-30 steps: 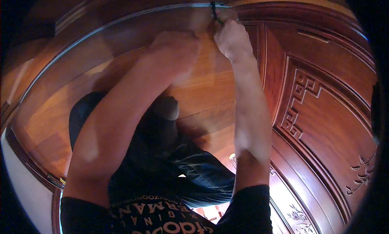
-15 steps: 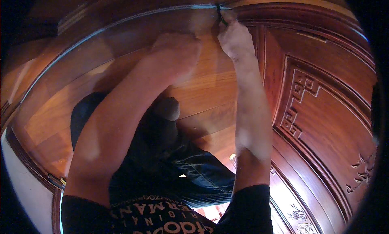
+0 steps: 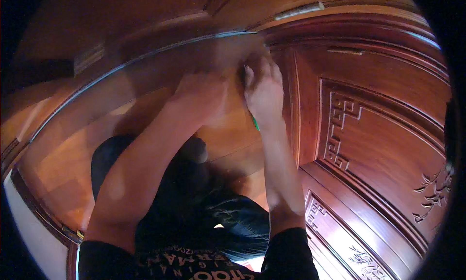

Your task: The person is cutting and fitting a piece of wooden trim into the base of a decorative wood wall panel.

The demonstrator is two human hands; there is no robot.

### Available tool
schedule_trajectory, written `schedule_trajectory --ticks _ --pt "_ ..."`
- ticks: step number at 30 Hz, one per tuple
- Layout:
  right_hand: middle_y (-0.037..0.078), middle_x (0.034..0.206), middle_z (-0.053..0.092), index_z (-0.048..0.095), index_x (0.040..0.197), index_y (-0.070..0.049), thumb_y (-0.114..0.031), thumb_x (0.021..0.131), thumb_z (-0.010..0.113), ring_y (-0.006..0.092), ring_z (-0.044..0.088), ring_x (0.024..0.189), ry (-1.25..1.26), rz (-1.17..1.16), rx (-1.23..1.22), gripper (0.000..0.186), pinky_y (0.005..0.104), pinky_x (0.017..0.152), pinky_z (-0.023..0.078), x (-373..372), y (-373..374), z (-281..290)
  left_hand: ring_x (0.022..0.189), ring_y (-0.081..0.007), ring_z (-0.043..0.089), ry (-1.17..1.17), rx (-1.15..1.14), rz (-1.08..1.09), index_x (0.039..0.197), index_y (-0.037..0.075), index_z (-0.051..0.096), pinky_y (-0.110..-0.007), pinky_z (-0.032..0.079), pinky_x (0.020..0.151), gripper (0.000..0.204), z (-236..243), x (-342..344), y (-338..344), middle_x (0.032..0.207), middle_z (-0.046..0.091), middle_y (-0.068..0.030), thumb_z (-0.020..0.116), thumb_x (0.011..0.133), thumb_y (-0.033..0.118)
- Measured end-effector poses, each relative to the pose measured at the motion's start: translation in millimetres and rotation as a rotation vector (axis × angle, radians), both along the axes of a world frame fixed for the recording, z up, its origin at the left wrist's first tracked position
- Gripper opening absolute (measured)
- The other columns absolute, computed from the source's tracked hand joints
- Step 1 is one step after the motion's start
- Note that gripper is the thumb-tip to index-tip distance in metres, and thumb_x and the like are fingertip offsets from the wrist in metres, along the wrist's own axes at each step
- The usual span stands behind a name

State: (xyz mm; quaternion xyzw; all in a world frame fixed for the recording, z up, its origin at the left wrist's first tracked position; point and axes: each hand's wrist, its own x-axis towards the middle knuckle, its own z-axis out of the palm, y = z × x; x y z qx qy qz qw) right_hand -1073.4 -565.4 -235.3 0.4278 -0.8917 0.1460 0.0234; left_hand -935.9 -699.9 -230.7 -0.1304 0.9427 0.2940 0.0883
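Observation:
My right hand (image 3: pixel 264 86) is over the wooden floor by the corner, just short of the end of a thin pale blue strip (image 3: pixel 141 56). Its fingers are curled around a slim dark and green tool (image 3: pixel 257 124); a green bit shows beside the wrist, the rest is mostly hidden, so its kind is unclear. My left hand (image 3: pixel 204 88) hovers or rests to the left, near the strip, its outline smeared. Its fingers are blurred and in shadow, and whether they hold anything does not show.
A carved reddish wood panel (image 3: pixel 383 120) rises on the right. Dark wood (image 3: pixel 155 13) runs along the far side beyond the strip, with a pale metal fitting (image 3: pixel 299 11) on it. My bent knee in dark trousers (image 3: pixel 114 156) is at the left, above the wooden floor (image 3: pixel 238 129).
My right hand has drawn back toward me from the strip's end, bringing the tool along, and its green part now shows by the wrist. The view has shifted, and my left hand stays near the strip.

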Motion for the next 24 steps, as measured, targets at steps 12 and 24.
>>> schedule_trajectory --ticks 12,24 --pt "0.014 0.140 0.060 0.071 0.125 -0.014 -0.008 0.083 0.068 0.0371 0.052 0.133 -0.273 0.337 -0.021 0.042 0.0482 0.115 0.041 -24 -47 -52 0.095 -0.0365 0.074 -0.105 0.037 0.009 0.112 0.003 0.070 -0.050 0.061 0.080 0.027 -1 5 -8 0.112 0.073 -0.0183 0.061 0.091 0.017" --pt "0.016 0.125 0.068 0.072 0.117 -0.009 -0.008 0.090 0.067 0.0387 0.061 0.121 0.142 0.069 -0.113 0.027 0.0458 0.104 0.051 -19 -39 -41 0.105 -0.0337 0.073 -0.098 0.064 0.054 0.116 0.003 0.071 -0.046 0.061 0.086 0.030 11 -1 -8 0.117 0.072 -0.0166 0.060 0.091 0.014"
